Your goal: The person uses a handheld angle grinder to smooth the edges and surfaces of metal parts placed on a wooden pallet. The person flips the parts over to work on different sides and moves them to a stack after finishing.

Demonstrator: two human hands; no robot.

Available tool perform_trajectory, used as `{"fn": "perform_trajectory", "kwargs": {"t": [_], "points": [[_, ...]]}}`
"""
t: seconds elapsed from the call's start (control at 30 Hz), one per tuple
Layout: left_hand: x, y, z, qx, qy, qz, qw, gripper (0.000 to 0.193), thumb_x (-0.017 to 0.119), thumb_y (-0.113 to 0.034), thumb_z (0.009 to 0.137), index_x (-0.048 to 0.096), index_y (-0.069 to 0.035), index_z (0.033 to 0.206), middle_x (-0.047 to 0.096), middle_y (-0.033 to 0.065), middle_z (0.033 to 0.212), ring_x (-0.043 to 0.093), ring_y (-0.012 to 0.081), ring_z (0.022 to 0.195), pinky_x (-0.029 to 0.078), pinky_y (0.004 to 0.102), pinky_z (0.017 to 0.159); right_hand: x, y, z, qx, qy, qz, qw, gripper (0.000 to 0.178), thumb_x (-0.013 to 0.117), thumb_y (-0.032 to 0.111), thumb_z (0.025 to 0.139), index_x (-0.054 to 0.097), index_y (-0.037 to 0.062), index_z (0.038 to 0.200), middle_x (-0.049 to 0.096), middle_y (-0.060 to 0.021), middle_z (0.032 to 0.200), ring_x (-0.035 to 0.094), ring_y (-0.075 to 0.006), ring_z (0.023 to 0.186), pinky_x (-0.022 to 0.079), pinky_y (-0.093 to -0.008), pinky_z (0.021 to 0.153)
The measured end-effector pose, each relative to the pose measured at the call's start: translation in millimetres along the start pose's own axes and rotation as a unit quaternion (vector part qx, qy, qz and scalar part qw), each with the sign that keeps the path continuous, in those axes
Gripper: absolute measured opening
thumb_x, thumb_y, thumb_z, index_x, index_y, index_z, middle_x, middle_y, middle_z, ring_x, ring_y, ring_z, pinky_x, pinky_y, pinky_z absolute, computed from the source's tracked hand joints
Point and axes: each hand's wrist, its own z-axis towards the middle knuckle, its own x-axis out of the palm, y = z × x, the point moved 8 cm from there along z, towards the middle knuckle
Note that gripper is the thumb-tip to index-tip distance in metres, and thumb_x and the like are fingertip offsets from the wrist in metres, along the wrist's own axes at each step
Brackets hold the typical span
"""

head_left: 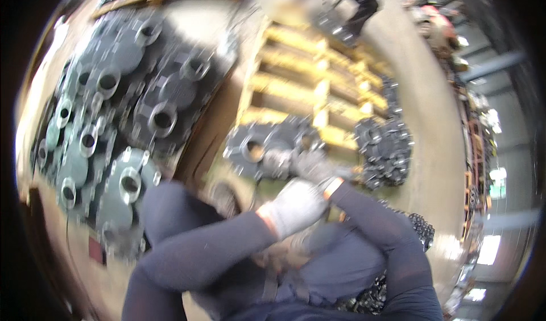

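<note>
A dark grey metal housing casting (pixel 250 145) with round bored openings lies at the near edge of a yellow wooden pallet (pixel 284 85). My right hand (pixel 313 166), in a grey glove, reaches over the casting's near side. Its fingers look curled, but motion smears what they hold; a blurred grey shape sits beside them. My left hand (pixel 294 208), in a whitish glove with an orange cuff edge, is closed just in front of my right wrist. Whatever it may grip is hidden beneath it. Both forearms wear dark sleeves.
Many similar castings (pixel 129 181) with flanged holes stand in rows at left. A cluster of dark castings (pixel 385 150) sits at the pallet's right corner. More dark parts (pixel 369 298) lie near my legs. A concrete aisle (pixel 426 105) runs along the right, beside racks.
</note>
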Motion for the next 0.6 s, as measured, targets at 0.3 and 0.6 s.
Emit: {"fn": "perform_trajectory", "kwargs": {"t": [0.3, 0.6], "points": [[-1, 11, 10, -0.050, 0.155, 0.020, 0.986, 0.038, 0.061, -0.038, 0.100, 0.071, -0.003, 0.087, 0.072, 0.0191, 0.082, 0.072, 0.0384, 0.078, 0.057, 0.0505, 0.073, -42, -114, -99, 0.315, -0.113, 0.473, 0.815, 0.065, 0.088, 0.038, 0.074, 0.062, 0.0084, 0.126, 0.074, -0.0168, 0.112, 0.073, -0.0359, 0.103, 0.056, -0.0472, 0.089], [-15, 17, 21, -0.012, 0.081, 0.055, 0.995, 0.043, 0.063, -0.045, 0.099, 0.075, -0.006, 0.085, 0.069, 0.0159, 0.069, 0.069, 0.0377, 0.067, 0.054, 0.0486, 0.063, -56, -191, -197, 0.343, -0.284, 0.807, 0.389, 0.038, 0.087, 0.015, 0.085, 0.066, 0.0001, 0.113, 0.070, -0.0072, 0.088, 0.070, -0.0189, 0.067, 0.060, -0.0325, 0.059]]}}
